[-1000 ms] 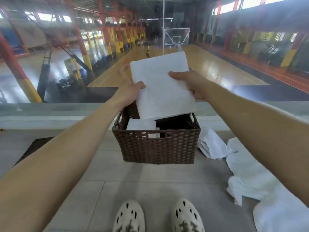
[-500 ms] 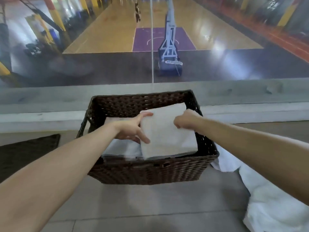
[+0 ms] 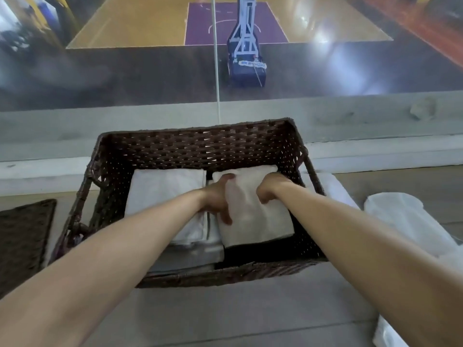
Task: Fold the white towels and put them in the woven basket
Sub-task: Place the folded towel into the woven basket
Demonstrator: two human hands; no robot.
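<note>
A dark brown woven basket [image 3: 200, 144] stands on the floor in front of me. Inside it, a folded white towel [image 3: 255, 216] lies on the right half. My left hand [image 3: 218, 196] grips its left edge, thumb on top. My right hand [image 3: 270, 186] holds its right side with curled fingers. Another stack of folded white towels [image 3: 165, 194] fills the basket's left half, partly under my left forearm.
Unfolded white towels [image 3: 403, 221] lie on the floor to the right of the basket, more at the lower right [image 3: 390, 334]. A dark woven mat [image 3: 22, 236] lies at the left. A low ledge [image 3: 375, 121] with glass runs behind the basket.
The folded towel went from held high above the basket down into its right half. Both hands went down with it and still hold it. The view tilted down and closer.
</note>
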